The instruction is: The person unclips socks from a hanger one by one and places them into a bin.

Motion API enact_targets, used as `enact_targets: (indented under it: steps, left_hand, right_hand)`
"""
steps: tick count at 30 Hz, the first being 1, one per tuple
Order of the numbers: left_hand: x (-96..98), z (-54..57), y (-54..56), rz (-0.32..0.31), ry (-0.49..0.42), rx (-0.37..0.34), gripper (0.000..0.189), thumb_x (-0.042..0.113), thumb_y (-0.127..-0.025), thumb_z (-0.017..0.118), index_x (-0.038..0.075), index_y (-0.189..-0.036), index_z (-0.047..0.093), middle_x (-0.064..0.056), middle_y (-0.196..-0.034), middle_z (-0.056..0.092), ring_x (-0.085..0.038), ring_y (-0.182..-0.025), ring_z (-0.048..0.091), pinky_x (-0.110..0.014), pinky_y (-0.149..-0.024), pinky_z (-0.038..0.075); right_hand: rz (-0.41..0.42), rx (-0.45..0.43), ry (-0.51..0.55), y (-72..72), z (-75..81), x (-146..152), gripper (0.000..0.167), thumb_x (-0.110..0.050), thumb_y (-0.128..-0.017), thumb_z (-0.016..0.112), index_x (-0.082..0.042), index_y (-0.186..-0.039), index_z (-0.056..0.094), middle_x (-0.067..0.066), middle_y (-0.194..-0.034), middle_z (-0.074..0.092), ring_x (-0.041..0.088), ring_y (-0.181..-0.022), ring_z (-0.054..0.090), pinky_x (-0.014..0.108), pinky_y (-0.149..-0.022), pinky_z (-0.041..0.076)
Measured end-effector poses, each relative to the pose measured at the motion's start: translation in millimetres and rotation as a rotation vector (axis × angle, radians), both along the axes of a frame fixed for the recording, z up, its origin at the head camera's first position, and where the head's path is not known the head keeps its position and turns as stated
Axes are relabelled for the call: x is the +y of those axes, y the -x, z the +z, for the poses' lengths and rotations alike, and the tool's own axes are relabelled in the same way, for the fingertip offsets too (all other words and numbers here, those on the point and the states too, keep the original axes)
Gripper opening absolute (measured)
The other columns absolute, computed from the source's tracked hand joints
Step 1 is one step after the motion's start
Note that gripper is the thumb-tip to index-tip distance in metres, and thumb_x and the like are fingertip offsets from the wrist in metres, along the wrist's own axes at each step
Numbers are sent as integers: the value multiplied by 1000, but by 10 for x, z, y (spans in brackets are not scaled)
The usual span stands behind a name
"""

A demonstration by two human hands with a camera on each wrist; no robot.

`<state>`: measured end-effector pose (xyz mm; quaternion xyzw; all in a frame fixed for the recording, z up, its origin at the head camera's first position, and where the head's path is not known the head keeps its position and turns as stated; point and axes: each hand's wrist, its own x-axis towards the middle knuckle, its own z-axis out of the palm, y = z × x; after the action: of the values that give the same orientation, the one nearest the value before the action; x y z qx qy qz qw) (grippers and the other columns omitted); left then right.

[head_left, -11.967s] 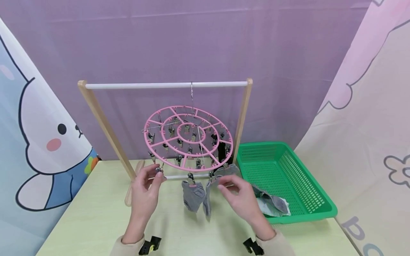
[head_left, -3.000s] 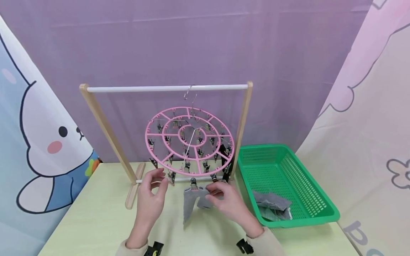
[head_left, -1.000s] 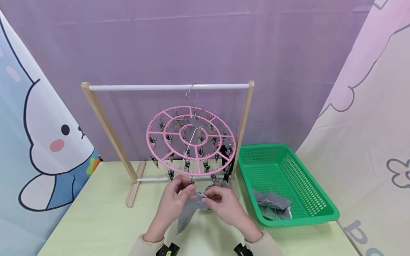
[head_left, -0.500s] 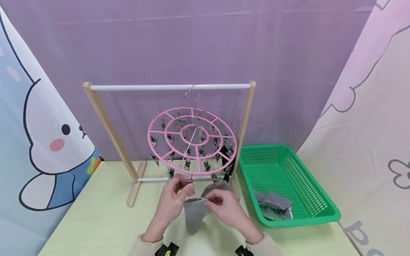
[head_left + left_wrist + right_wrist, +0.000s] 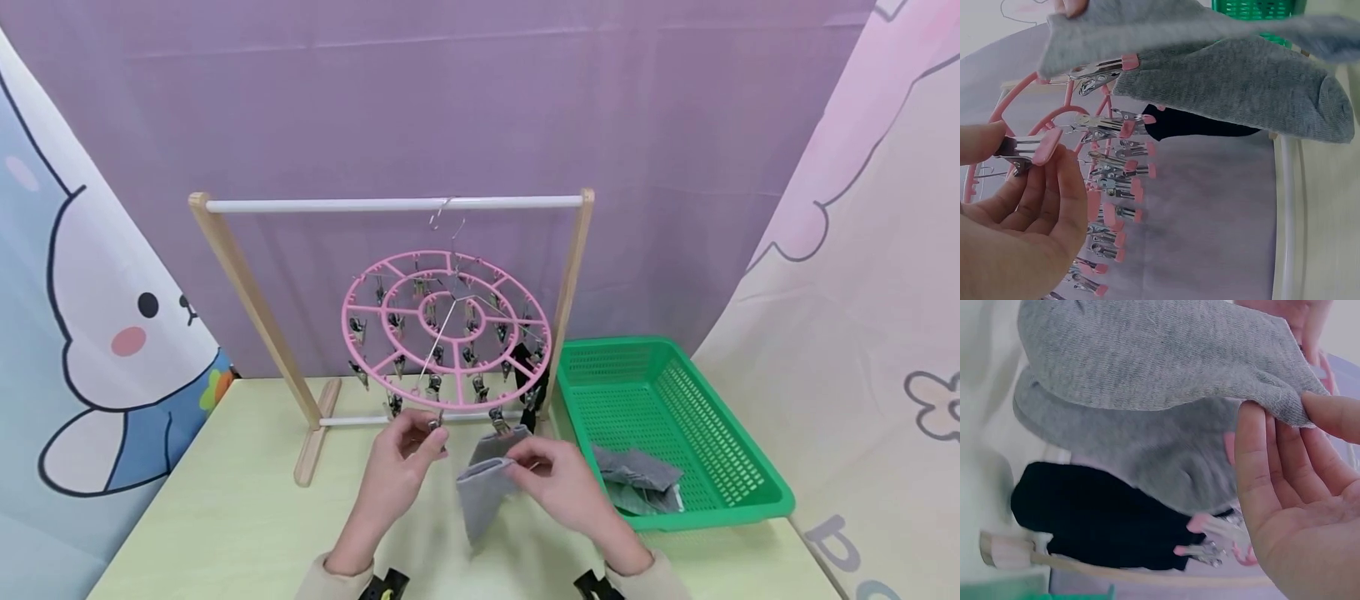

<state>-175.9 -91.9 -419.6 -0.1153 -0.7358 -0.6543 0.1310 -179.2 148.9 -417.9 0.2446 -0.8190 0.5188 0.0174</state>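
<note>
My left hand [image 5: 401, 467] holds a metal clip [image 5: 1029, 150] with pink tips, which hangs from the front of a round pink clip hanger [image 5: 346, 333]. Nothing shows between the clip's tips. To its right, a grey sock [image 5: 483, 492] dangles from my right hand [image 5: 562, 487], pinched at the cuff between thumb and fingers. Just behind it, a second grey sock [image 5: 1235, 87] hangs from another clip. Farther back, a black sock [image 5: 1097, 512] is clipped on the hanger's right side.
A wooden rack with a white rail [image 5: 330, 205] carries the hanger, with several more clips dangling below it. On the right of the table [image 5: 210, 500] stands a green basket [image 5: 705, 521] with crumpled grey socks [image 5: 637, 468] inside.
My left hand came right onto the front clip, and the grey sock came out of it. My right hand has since drawn that sock to the right, away from the clip.
</note>
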Motion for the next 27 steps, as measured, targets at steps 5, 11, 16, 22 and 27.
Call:
enact_targets:
  steps: [5, 11, 16, 22, 27]
  left_hand:
    - [-34, -4, 5, 19, -6, -1, 19, 7, -96, 70, 0, -112, 64, -13, -98, 65, -20, -84, 67, -31, -79, 61]
    - [-72, -22, 12, 56, 30, 2, 21, 9, -97, 69, 1, -116, 64, -12, -98, 65, -17, -84, 67, -31, -78, 60]
    - [-104, -24, 9, 85, 45, 8, 23, 10, -98, 68, 3, -120, 64, -11, -97, 63, -16, -83, 66, -30, -76, 58]
    - [-129, -10, 19, 98, 37, 39, 24, 7, -98, 67, 2, -121, 64, -12, -96, 62, -17, -84, 65, -26, -77, 58]
    - [-159, -3, 20, 122, 25, 33, 24, 6, -98, 66, 0, -121, 63, -13, -97, 62, -17, -85, 64, -25, -78, 57]
  right_hand:
    - [-15, -15, 39, -20, 111, 128, 8, -9, -93, 73, -6, -100, 74, 2, -89, 70, 11, -74, 65, 26, -65, 57]
    - [-47, -21, 48, -32, 238, 290, 11, -11, -94, 72, -4, -102, 73, 6, -93, 71, 15, -77, 67, 27, -67, 58]
    - [-99, -7, 35, -15, 350, 411, 8, -8, -95, 71, -5, -102, 73, 6, -93, 72, 18, -79, 69, 29, -70, 60]
    - [-161, 18, 38, -10, 469, 567, 7, -8, -95, 71, -5, -101, 74, 6, -94, 73, 18, -81, 71, 31, -71, 60]
    - [-189, 75, 47, -4, 518, 723, 9, -9, -96, 70, -4, -102, 74, 8, -95, 73, 17, -81, 71, 30, -70, 60]
